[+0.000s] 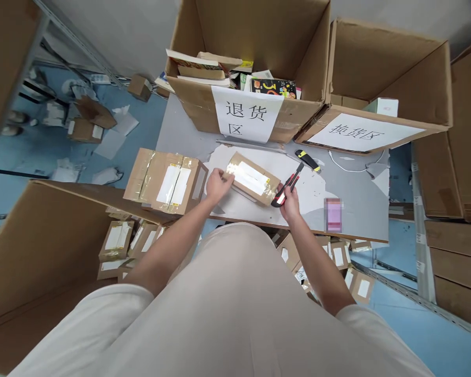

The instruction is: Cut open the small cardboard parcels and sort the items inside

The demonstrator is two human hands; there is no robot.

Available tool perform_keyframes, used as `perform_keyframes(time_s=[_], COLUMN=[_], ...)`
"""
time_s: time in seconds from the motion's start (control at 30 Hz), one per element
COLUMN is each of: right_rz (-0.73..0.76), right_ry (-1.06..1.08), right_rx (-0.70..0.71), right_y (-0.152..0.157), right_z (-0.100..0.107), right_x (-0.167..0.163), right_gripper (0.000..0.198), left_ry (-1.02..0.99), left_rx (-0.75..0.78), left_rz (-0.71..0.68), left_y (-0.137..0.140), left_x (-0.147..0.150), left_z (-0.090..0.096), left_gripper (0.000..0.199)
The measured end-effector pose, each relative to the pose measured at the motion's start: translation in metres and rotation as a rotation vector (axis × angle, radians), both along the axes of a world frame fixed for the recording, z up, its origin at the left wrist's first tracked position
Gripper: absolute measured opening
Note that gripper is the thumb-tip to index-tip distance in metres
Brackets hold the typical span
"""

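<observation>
A small taped cardboard box (pixel 253 179) with a white label lies tilted on the table in front of me. My left hand (pixel 219 184) grips its left end, thumb and fingers closed on the edge. In my right hand (pixel 289 203) is a red and black box cutter (pixel 286 189), its dark tip pointing up and away. The fingers of that hand are also close to the box's right end; whether they touch it I cannot tell. A second box cutter (pixel 307 160), black and yellow, lies on the table beyond my right hand.
Two large open cartons with paper signs stand at the back, the left carton (pixel 192 107) holding books, the right carton (pixel 435 118) a small white box. Taped parcels (pixel 147 175) sit left on the table (pixel 361 188). A pink blurred item (pixel 333 214) lies right. A big carton (pixel 35 251) holds parcels.
</observation>
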State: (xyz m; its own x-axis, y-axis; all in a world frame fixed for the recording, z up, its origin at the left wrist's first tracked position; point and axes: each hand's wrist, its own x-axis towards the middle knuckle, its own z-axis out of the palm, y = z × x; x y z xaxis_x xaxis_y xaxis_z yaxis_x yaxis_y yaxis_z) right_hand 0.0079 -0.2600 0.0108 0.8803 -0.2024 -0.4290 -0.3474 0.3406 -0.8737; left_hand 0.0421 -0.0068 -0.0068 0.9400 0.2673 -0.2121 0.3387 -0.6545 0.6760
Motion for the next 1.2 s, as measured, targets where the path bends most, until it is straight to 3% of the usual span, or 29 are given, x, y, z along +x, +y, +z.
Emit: perform_keyframes(time_s=[0.07, 0.13, 0.2, 0.27, 0.33, 0.4, 0.6, 0.77, 0.9, 1.1, 1.2], right_rz=[0.061, 0.107, 0.151, 0.237, 0.346, 0.423, 0.474, 0.504, 0.557, 0.801, 0.72], right_ry=[-0.016, 0.007, 0.041, 0.085, 0.132, 0.173, 0.243, 0.301, 0.279, 0.233, 0.24], right_rx=[-0.068, -0.184, -0.343, -0.467, -0.525, -0.537, -0.514, -0.524, -0.599, -0.684, -0.711], right_y=[-0.007, -0.016, -0.027, -0.039, -0.047, -0.051, -0.047, -0.05, -0.059, -0.058, -0.056], right_z=[0.005, 0.009, 0.013, 0.016, 0.019, 0.022, 0.025, 0.031, 0.041, 0.045, 0.043], right_x=[0.019, 0.026, 0.02, 0.005, -0.014, -0.032, -0.051, -0.037, -0.024, -0.031, -0.044], right_gripper=[0.041, 0.045, 0.051, 0.059, 0.067, 0.071, 0.07, 0.068, 0.065, 0.056, 0.056], left_ry=[0.057, -0.037, -0.196, -0.28, -0.269, -0.238, -0.258, -0.262, -0.246, -0.263, -0.26], left_rx=[0.047, 0.112, 0.186, 0.236, 0.265, 0.28, 0.261, 0.238, 0.219, 0.183, 0.198], left_rz=[0.029, 0.007, -0.142, -0.399, -0.607, -0.685, -0.656, -0.658, -0.577, -0.587, -0.589], left_y=[0.0, -0.001, -0.003, -0.004, -0.005, -0.007, -0.009, -0.01, -0.016, -0.018, -0.017], left_x=[-0.026, -0.039, -0.036, -0.023, -0.009, -0.001, 0.0, 0.002, 0.003, 0.003, 0.004], left_z=[0.005, 0.008, 0.011, 0.011, 0.01, 0.006, -0.004, -0.006, -0.006, -0.007, -0.008], left_gripper=[0.053, 0.063, 0.072, 0.077, 0.078, 0.079, 0.091, 0.106, 0.114, 0.116, 0.115])
